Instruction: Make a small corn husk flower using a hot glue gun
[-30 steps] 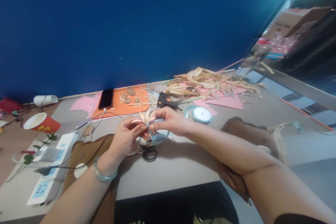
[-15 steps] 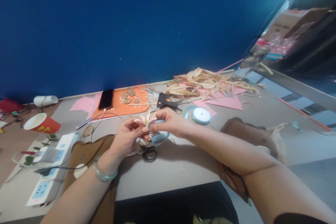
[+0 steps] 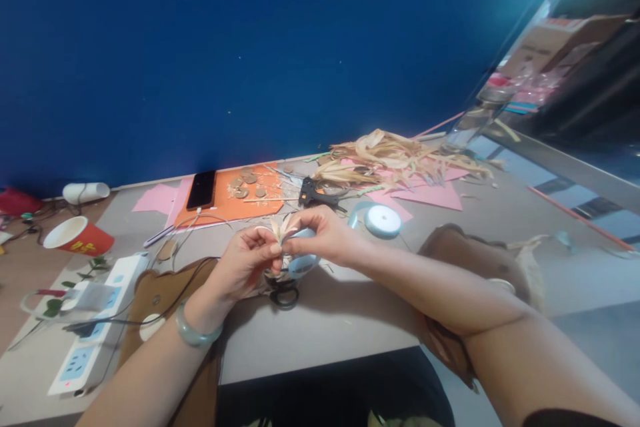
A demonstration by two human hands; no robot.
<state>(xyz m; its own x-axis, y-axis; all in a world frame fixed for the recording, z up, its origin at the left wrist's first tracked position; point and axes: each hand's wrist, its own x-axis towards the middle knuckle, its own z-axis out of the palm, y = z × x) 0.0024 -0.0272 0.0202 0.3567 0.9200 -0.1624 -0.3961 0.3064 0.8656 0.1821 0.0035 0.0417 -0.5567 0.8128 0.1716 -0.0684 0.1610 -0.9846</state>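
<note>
Between my fingertips is a small cream flower [image 3: 280,228] with pointed petals that look like dried husk. My left hand [image 3: 246,257] pinches it low on its left side, thumb against fingers. From the other side my right hand [image 3: 327,235] is closed at the petals, thumb and forefinger together. Fingers cover the flower's base. Below the hands, black scissor handles [image 3: 284,297] lie on the table, their blades hidden. A pale blue translucent ribbon loop [image 3: 303,265] shows under my right hand.
Dried husks [image 3: 385,150] are heaped at the back, near a black glue gun [image 3: 317,196] and a ribbon spool [image 3: 383,221]. A phone [image 3: 201,189] lies on orange card [image 3: 240,212]. At left are a power strip [image 3: 97,330] and a paper cup [image 3: 80,236].
Both hands stay almost in place with the flower between them. My fingers have shifted slightly at the petals, which appear a little closer together.
</note>
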